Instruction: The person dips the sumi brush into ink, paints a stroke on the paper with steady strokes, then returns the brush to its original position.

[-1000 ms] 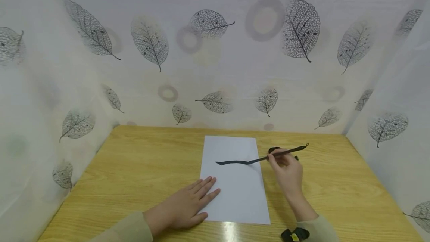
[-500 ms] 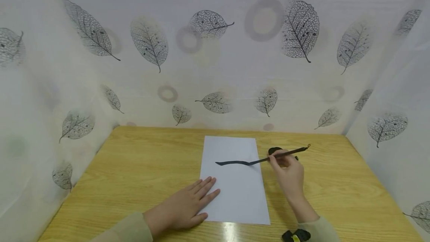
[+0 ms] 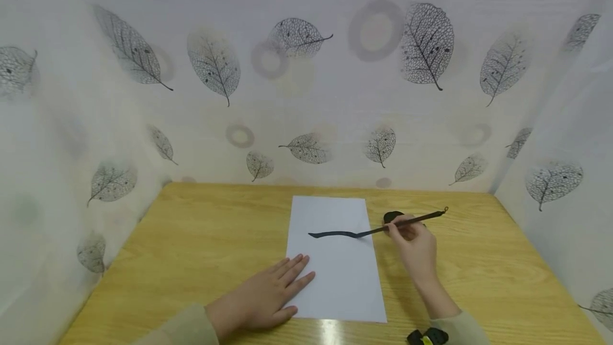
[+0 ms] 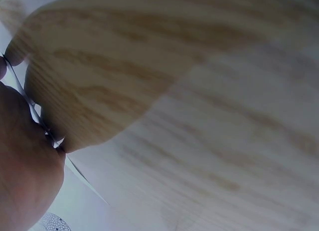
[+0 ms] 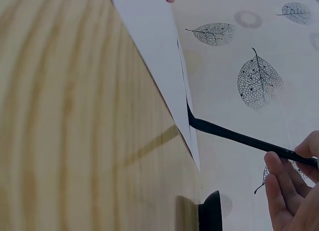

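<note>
A white sheet of paper (image 3: 335, 286) lies on the wooden table, with a wavy black ink stroke (image 3: 330, 233) across its upper part. My left hand (image 3: 268, 293) rests spread on the sheet's lower left edge; the left wrist view shows part of that hand (image 4: 25, 171) close up. To the right of the paper, my right hand (image 3: 419, 249) pinches the dark handle of a calligraphy brush (image 3: 431, 215). In the right wrist view, the black brush tip (image 5: 192, 116) touches the paper (image 5: 149, 46), bent against it at the stroke's right end.
Just behind my right hand sits a small round black object (image 3: 392, 217), partly hidden; its kind is unclear. A black strap with a yellow-green part (image 3: 428, 337) is at my right sleeve. Leaf-printed white sheeting (image 3: 306, 95) encloses the table (image 3: 206, 228) at the back and sides.
My right hand and the brush have shifted slightly to the right, and the ink stroke reaches a little further right. The left hand keeps its place on the paper. The head view tilted slightly.
</note>
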`<state>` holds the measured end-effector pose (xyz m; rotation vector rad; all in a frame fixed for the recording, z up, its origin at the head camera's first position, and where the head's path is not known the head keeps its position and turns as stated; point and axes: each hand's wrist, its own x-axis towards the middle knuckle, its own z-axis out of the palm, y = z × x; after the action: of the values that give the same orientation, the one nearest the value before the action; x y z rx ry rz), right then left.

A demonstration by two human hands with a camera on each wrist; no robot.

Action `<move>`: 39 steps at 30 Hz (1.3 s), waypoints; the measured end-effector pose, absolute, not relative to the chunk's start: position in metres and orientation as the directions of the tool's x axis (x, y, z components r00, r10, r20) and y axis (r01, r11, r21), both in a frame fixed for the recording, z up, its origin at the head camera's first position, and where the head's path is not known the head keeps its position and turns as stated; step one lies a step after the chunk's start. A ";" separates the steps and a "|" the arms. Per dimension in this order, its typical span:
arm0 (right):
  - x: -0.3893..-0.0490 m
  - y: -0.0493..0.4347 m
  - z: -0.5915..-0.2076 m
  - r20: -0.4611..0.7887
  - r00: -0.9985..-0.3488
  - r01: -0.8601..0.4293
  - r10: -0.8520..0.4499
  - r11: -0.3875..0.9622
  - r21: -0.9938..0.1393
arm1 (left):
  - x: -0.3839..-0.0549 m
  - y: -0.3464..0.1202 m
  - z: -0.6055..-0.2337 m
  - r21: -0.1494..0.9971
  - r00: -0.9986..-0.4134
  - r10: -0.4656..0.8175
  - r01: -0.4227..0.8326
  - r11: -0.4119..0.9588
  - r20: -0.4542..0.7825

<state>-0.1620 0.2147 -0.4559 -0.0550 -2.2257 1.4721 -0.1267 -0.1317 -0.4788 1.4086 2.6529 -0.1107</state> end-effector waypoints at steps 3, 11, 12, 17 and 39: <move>-0.162 0.216 -0.457 0.353 -0.894 -0.212 0.276 0.433 -0.876 | -0.126 -0.132 -0.482 -0.010 -0.549 0.825 0.833 0.553 -0.138; -0.162 0.215 -0.458 0.359 -0.886 -0.234 0.294 0.384 -0.893 | -0.128 -0.132 -0.481 0.042 -0.553 0.815 0.823 0.567 -0.172; -0.162 0.215 -0.457 0.367 -0.881 -0.249 0.297 0.369 -0.896 | -0.128 -0.132 -0.481 0.048 -0.554 0.814 0.821 0.569 -0.176; -0.164 0.213 -0.454 0.429 -0.850 -0.353 0.305 0.274 -0.894 | -0.129 -0.132 -0.479 0.032 -0.558 0.812 0.821 0.571 -0.173; -0.168 0.207 -0.444 0.637 -0.737 -0.544 0.225 0.361 -0.757 | -0.125 -0.131 -0.474 -0.011 -0.551 0.820 0.831 0.556 -0.156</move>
<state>-0.1680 0.2070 -0.4443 0.2761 -1.9426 1.4402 -0.1252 -0.1313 -0.4744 1.4151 2.6519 -0.1252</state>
